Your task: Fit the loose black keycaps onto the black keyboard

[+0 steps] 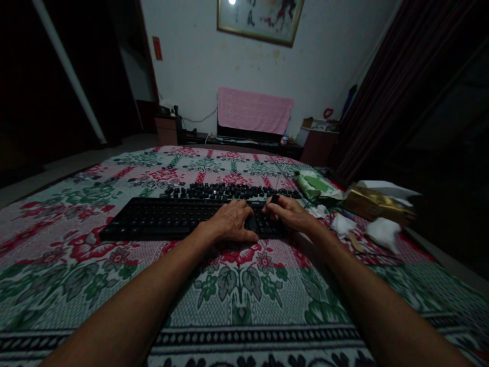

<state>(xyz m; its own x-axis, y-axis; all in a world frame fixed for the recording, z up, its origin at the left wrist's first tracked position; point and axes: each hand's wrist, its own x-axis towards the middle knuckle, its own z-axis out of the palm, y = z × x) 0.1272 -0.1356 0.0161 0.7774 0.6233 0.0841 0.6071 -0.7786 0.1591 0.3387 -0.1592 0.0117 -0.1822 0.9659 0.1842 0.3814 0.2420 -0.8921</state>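
Note:
A black computer keyboard [153, 219] lies flat on the patterned cloth; many of its key positions look bare of caps. My left hand [231, 221] lies across its right part, fingers curved toward the far edge and thumb at the near edge, gripping it. Above the keyboard's right end, my right hand [288, 211] is closed in a pinch on a small black piece [275, 199] that looks like a keycap. Several loose black keycaps [229, 191] are spread in a long row just behind the keyboard.
On the right lie a green-and-white tissue pack [317, 184], crumpled white tissues [384, 233], a gold box [376, 204] and a small tan stick [356, 242]. A floral cloth [240, 300] covers the table. Beyond stands a low cabinet with a pink towel [254, 109] above it.

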